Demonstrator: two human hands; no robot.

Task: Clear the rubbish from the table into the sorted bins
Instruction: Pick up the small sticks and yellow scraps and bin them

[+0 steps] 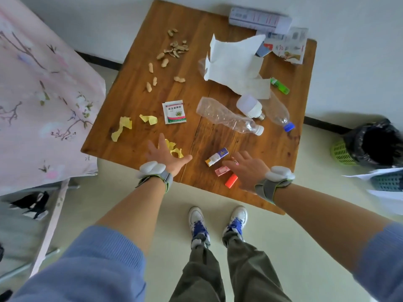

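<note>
The wooden table (218,136) is strewn with rubbish. My left hand (164,155) is spread open, fingers over yellow peel scraps (174,148) at the near edge. My right hand (246,167) is open and flat beside a pink lighter (222,171), an orange lighter (231,180) and a small blue and white box (217,156). Further back lie two clear plastic bottles (226,116), a white light bulb (250,106), a green lighter (280,85), white paper (235,66), a medicine sachet (174,112), peanuts and shells (172,51), and more yellow peel (122,127).
A green basket bin lined with a black bag (370,147) stands on the floor right of the table. A blue basket with white paper (386,180) is at the far right edge. Medicine boxes (259,19) lie at the table's back corner. A bed with pink floral sheet (39,101) is left.
</note>
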